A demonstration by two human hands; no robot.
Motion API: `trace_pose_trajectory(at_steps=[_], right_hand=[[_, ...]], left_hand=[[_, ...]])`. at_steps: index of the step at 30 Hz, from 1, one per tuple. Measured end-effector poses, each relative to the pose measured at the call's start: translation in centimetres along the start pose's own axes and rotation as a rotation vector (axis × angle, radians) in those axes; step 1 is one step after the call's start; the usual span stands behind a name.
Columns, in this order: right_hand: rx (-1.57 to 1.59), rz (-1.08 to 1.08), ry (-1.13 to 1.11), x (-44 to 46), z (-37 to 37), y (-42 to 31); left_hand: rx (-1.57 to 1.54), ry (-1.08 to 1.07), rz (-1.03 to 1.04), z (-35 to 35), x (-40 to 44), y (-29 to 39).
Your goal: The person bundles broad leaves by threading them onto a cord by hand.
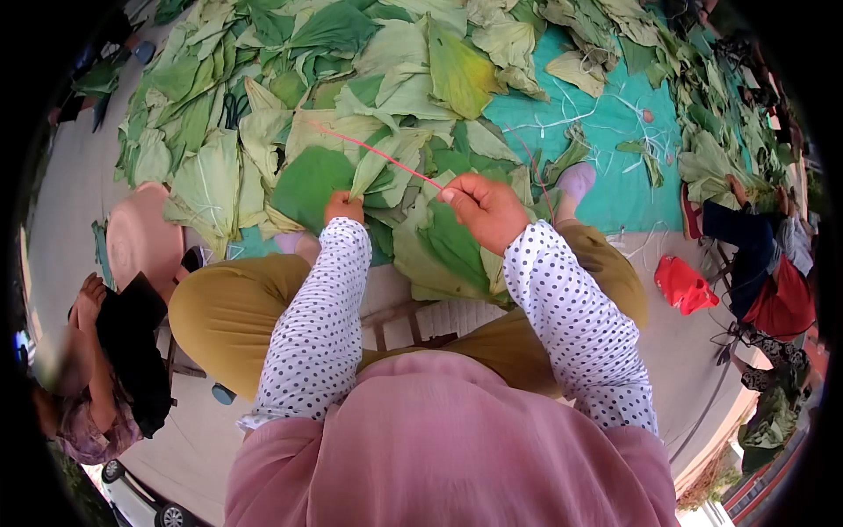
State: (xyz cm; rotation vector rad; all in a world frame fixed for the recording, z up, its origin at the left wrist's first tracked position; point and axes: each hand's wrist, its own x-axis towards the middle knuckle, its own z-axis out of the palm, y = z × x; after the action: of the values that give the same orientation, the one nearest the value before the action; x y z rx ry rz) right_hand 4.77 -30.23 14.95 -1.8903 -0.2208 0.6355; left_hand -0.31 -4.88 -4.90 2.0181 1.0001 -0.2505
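Note:
My right hand (483,211) is closed, with a pink string (386,156) pinched between thumb and forefinger. The string runs taut up and to the left, over the leaves. My left hand (344,207) is closed at the lower edge of a large green leaf (307,186), gripping the gathered leaf there; its fingertips are mostly hidden. Between and below my hands lie more broad leaves (439,246), some fresh green, some pale and dry. A second length of pink string (532,167) hangs to the right of my right hand.
A teal sheet (628,132) holds scattered white ties (566,119) and heaps of leaves (189,114). A pink basin (140,237) stands at left, near a seated person (97,369). At right are a red bag (685,285) and another person (764,255) handling leaves.

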Motion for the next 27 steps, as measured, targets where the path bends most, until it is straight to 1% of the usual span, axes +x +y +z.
trace_pose_trajectory(at_steps=[1,3,4,5,6,7,8,9,11,15,18,22,27], right_hand=[[-0.001,-0.003,0.000,-0.1,0.0,0.0],[0.003,-0.005,0.030,0.2,-0.2,0.1],[0.010,-0.024,0.034,0.1,-0.3,-0.1],[-0.030,-0.014,-0.013,0.1,-0.4,-0.1],[-0.070,-0.005,-0.060,0.0,-0.4,-0.3],[-0.061,-0.032,-0.061,0.0,-0.4,-0.6],[-0.050,-0.027,-0.071,-0.1,-0.3,-0.6],[-0.040,-0.023,-0.082,-0.1,-0.1,-0.7],[-0.037,-0.074,-0.085,-0.5,0.0,-1.6],[-0.070,-0.061,-0.104,-1.2,-0.2,-2.5],[-0.100,-0.098,-0.118,-1.9,-0.4,-3.1],[-0.109,-0.177,-0.102,-2.3,-0.6,-3.0],[-0.150,-0.152,-0.103,-2.5,-1.0,-3.7]], left_hand=[[-0.002,0.003,0.001,-0.4,0.0,0.4],[-0.122,0.332,0.265,-1.9,1.0,1.8],[-0.390,0.287,0.318,-3.2,1.8,2.9],[-0.386,0.302,0.335,-4.4,2.0,3.5],[-0.653,0.212,0.319,-5.9,2.1,4.1],[-0.917,0.117,0.305,-8.4,0.4,6.5],[-0.994,0.095,0.252,-10.2,-1.3,8.6],[-0.989,0.111,0.273,-11.9,-2.6,9.8],[-1.005,0.045,0.244,-14.4,-4.5,11.2],[-0.918,0.036,0.305,-17.0,-5.9,11.5],[-0.883,0.089,0.320,-17.5,-6.3,11.3],[-0.831,0.096,0.339,-17.9,-6.6,11.4],[-0.762,0.112,0.366,-17.9,-7.3,11.5]])
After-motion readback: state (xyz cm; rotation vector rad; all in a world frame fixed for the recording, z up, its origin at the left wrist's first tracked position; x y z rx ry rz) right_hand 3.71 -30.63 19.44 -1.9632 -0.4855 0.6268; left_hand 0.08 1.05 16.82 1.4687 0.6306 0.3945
